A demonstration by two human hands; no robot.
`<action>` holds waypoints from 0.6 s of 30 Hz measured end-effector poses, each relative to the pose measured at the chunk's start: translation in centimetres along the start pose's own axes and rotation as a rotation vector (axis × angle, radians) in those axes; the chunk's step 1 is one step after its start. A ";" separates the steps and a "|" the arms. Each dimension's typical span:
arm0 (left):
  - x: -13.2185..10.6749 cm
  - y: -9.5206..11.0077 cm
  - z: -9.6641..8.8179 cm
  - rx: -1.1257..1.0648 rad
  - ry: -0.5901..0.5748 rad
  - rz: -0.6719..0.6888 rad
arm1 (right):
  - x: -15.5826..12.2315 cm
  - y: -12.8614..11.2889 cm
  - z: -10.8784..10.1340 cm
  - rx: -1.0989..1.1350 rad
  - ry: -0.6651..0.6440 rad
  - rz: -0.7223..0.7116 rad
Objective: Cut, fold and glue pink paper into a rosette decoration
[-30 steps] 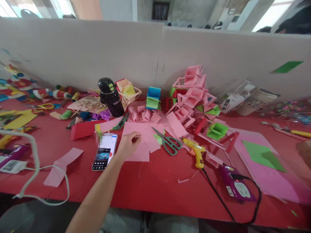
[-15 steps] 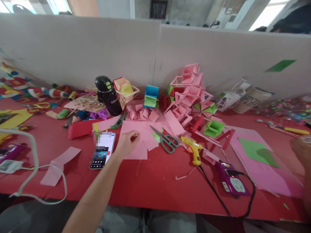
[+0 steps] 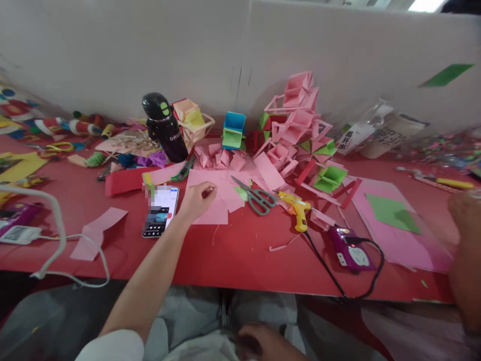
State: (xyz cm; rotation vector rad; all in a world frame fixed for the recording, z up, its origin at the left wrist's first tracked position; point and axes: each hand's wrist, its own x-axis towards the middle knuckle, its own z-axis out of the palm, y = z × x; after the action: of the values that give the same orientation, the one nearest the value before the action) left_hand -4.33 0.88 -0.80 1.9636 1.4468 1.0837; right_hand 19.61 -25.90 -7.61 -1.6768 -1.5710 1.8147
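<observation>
Right hand (image 3: 263,338): low over the lap, short of the table edge and blurred; whether its fingers grip anything cannot be told.
Purple socket box (image 3: 349,248): on the red table (image 3: 233,260), near its front edge, a black cord (image 3: 325,260) looping into it.
Left hand (image 3: 197,200): rests over the pink sheet, fingers loosely curled, thumb and forefinger close together; whether something is pinched there cannot be told.
Pink sheet (image 3: 217,214): flat on the table, partly under the left hand.
Phone (image 3: 161,208): face up just left of the left wrist, part of its screen pixelated.
Glue gun (image 3: 298,206): yellow, on its side, right of the scissors.
Scissors (image 3: 251,193): between pink sheet and glue gun, blades pointing away to the left.
Folded pink pieces (image 3: 221,159): clustered beyond the pink sheet.
Black flask (image 3: 167,130): upright, left of the folded pink pieces.
Pink paper frames (image 3: 298,118): heaped against the pale partition (image 3: 124,50).
</observation>
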 end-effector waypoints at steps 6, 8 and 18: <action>-0.1 0.3 -0.6 0.022 0.032 0.002 | 2.0 2.3 2.4 0.033 0.043 0.078; -0.1 0.2 -0.6 0.016 0.029 0.011 | 2.4 3.0 1.4 0.018 0.023 0.096; -0.2 -0.1 -0.1 -0.033 0.008 0.064 | 6.3 1.6 0.1 0.272 -0.124 0.133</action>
State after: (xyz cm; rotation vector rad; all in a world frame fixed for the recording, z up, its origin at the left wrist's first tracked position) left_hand -4.47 0.72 -0.87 1.9973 1.3702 1.1369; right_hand 18.23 -21.97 -12.59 -1.6027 -1.2111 2.1252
